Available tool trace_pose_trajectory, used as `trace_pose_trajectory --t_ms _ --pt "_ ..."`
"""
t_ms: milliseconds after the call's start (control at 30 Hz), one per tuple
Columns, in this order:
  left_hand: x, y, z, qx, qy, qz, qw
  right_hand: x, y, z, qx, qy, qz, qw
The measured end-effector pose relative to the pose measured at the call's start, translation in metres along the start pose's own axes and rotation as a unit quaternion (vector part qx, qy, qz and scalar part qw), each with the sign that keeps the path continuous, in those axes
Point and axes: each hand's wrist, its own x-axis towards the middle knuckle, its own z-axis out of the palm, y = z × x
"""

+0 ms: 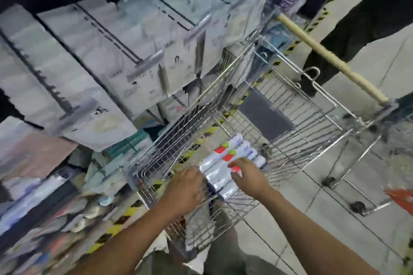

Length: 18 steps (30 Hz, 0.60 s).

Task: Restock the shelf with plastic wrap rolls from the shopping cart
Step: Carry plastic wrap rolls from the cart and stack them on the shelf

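While both hands are lowered into the shopping cart (257, 105), a cluster of plastic wrap rolls (225, 163) is being gathered between them: the left hand (186, 187) is curled against the near ends of the rolls, and the right hand (248, 175) is laid over their top with fingers bent. Whether a firm grip is closed cannot be told through the blur. The rolls are seen lying on the cart's wire floor. Restocking is judged unfinished; the shelf (111, 51) to the left, packed with blurred goods, has yet to be reached.
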Motion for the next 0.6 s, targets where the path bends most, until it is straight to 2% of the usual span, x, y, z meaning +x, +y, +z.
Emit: trace_pose_trajectory --t_ms 133,300,367,467,533,600 --pt "0.036 -0.016 0.012 -0.038 -0.009 -0.082 0.996 0.087 0.026 0.009 -0.046 -0.087 -0.033 0.995" --pt "0.073 -0.025 0.025 -0.088 -0.018 -0.174 0.981 0.178 0.068 0.038 -0.15 -0.21 -0.059 0.964" --pt "0.086 -0.03 0.039 -0.112 -0.015 -0.216 0.97 0.215 0.087 0.056 -0.194 -0.219 -0.091 0.952" --pt "0.105 -0.035 0.056 -0.124 0.026 -0.238 0.963 0.261 0.105 0.081 -0.268 -0.224 -0.151 0.925" --pt "0.114 -0.039 0.064 -0.14 0.001 -0.263 0.955 0.279 0.106 0.094 -0.31 -0.233 -0.17 0.906" --pt "0.12 -0.045 0.077 -0.148 0.009 -0.282 0.948 0.288 0.104 0.103 -0.352 -0.239 -0.173 0.888"
